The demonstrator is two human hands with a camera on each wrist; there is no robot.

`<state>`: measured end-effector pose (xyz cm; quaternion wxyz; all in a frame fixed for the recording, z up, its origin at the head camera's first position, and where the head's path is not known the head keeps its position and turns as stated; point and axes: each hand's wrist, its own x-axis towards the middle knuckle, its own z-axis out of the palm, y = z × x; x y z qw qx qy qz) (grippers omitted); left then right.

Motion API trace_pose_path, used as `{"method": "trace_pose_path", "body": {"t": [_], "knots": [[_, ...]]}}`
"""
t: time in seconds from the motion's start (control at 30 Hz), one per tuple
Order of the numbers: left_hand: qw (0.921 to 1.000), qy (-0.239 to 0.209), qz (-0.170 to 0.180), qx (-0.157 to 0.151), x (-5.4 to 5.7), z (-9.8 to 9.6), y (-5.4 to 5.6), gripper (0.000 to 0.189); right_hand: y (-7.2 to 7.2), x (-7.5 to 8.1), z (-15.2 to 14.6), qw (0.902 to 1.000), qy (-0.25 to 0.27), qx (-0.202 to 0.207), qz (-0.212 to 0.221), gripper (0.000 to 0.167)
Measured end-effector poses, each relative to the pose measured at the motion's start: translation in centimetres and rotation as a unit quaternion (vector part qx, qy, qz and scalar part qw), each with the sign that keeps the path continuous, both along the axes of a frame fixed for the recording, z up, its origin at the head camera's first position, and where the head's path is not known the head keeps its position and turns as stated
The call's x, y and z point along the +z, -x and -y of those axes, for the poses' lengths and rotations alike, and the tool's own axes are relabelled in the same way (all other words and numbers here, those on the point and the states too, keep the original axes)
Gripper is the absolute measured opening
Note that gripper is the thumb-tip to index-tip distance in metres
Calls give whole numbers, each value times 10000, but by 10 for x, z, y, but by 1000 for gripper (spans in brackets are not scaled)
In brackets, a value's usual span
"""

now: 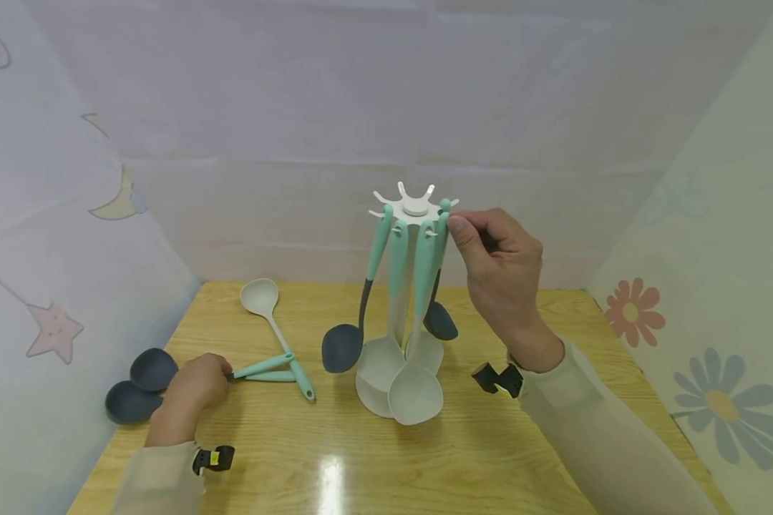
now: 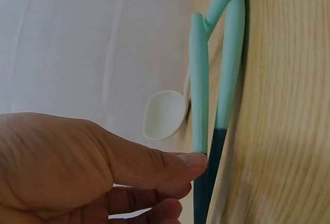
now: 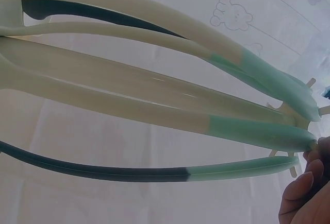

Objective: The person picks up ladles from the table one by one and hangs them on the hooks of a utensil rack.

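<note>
At the left of the table my left hand (image 1: pixel 196 390) pinches a dark ladle (image 2: pixel 199 90) between thumb and fingers, where the mint handle meets the dark shaft. A second dark ladle (image 2: pixel 230 64) lies alongside; both dark bowls (image 1: pixel 132 403) sit left of the hand. Beyond the fingers rests a pale ladle (image 1: pixel 260 297), its handle touching the other handles. My right hand (image 1: pixel 505 265) is raised at a white utensil stand (image 1: pixel 415 207). Its thumb and finger pinch the top of the mint handle (image 3: pixel 263 132) of a pale utensil hanging there.
Around the stand hang several other utensils, among them a dark ladle (image 1: pixel 341 348) on the left and a pale ladle (image 1: pixel 415 393) in front. The wooden table (image 1: pixel 502 458) is bordered by a pale cloth backdrop (image 1: pixel 283 107) and printed side walls.
</note>
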<state>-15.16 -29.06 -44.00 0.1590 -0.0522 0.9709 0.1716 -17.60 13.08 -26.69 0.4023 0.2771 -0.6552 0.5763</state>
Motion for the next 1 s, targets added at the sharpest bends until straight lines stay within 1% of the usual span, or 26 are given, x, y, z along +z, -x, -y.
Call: {"method": "trace_pose_path", "body": {"t": [0.27, 0.47, 0.67, 0.83, 1.0], "knots": [[10000, 38, -75, 33, -10, 4, 6, 28, -1, 0, 1, 10000, 66, -10, -35, 7], [9993, 47, -352, 130, -18, 6, 8, 25, -1, 0, 1, 10000, 60, 17, -45, 6], [9984, -17, -504, 271, -24, 8, 8, 20, -2, 0, 1, 10000, 74, 26, -51, 5], [9966, -194, -699, 395, -24, 11, 7, 21, -1, 0, 1, 10000, 43, 41, -67, 5], [9917, -383, -1136, 456, -18, 15, 6, 25, 0, 0, 0, 9999, -83, -23, -107, 5]]}}
